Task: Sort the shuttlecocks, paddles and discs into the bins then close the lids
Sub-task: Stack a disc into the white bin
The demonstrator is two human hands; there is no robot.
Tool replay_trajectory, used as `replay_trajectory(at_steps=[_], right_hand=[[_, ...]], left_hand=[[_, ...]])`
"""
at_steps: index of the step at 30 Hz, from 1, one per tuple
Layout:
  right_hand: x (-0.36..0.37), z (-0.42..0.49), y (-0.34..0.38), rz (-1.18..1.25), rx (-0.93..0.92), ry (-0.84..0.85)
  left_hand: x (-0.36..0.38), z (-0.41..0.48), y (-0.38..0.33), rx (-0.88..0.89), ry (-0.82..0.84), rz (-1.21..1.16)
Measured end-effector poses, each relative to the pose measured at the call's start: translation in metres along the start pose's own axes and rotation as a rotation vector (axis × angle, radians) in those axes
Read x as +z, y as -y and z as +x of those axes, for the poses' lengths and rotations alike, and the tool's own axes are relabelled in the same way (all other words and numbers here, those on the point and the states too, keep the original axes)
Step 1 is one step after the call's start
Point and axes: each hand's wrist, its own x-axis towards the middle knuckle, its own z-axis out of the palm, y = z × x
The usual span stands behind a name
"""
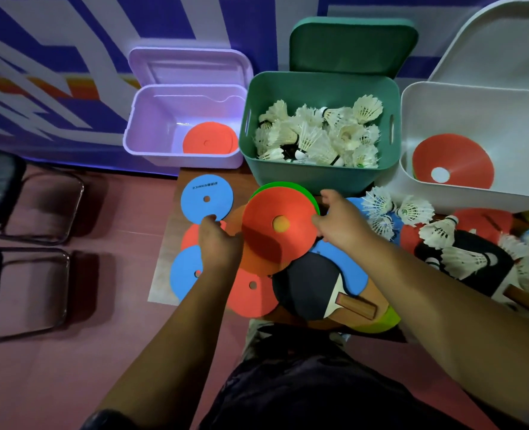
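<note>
My right hand (pixel 339 217) grips the right edge of a red cone disc (pixel 275 240) stacked on a green one (pixel 283 185), lifted slightly above the table. Beside it, my left hand (pixel 218 243) pinches the lower rim of a flat blue disc (pixel 206 197). More flat red and blue discs (pixel 250 293) lie under my arms. A dark paddle (pixel 306 290) with a wooden handle lies near the front. The purple bin (pixel 151 119) holds a flat red disc, the green bin (pixel 316 178) holds several shuttlecocks, and the white bin (pixel 480 113) holds a red cone disc. Loose shuttlecocks (pixel 415 211) lie at the right.
All three bin lids stand open against the patterned wall. Another dark paddle (pixel 464 243) lies under shuttlecocks at the right. Two dark chairs (pixel 27 206) stand on the pink floor to the left. The table edge runs along the left of the discs.
</note>
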Motion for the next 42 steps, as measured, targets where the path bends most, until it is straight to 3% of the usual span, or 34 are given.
replay_trajectory(at_steps=[5, 19, 24, 30, 34, 38, 42], right_hand=[[0.013, 0.014, 0.015, -0.021, 0.036, 0.061], [0.027, 0.025, 0.017, -0.252, -0.09, 0.017], [0.018, 0.021, 0.025, -0.047, -0.099, -0.013], [0.008, 0.008, 0.03, -0.036, -0.178, -0.046], [-0.004, -0.002, 0.037, 0.065, -0.193, -0.079], [-0.021, -0.013, 0.041, 0.216, -0.141, -0.006], [-0.034, -0.02, 0.035, 0.313, -0.139, 0.032]], left_hand=[[0.004, 0.007, 0.016, -0.091, 0.199, 0.055], [0.014, 0.014, 0.036, -0.143, 0.243, -0.173], [0.003, 0.014, 0.036, -0.203, 0.242, -0.458], [-0.008, 0.012, 0.029, -0.17, 0.279, -0.612], [-0.014, 0.006, 0.015, -0.159, 0.308, -0.691], [-0.02, 0.003, 0.0, -0.125, 0.359, -0.702], [-0.019, -0.004, -0.023, -0.047, 0.292, -0.649]])
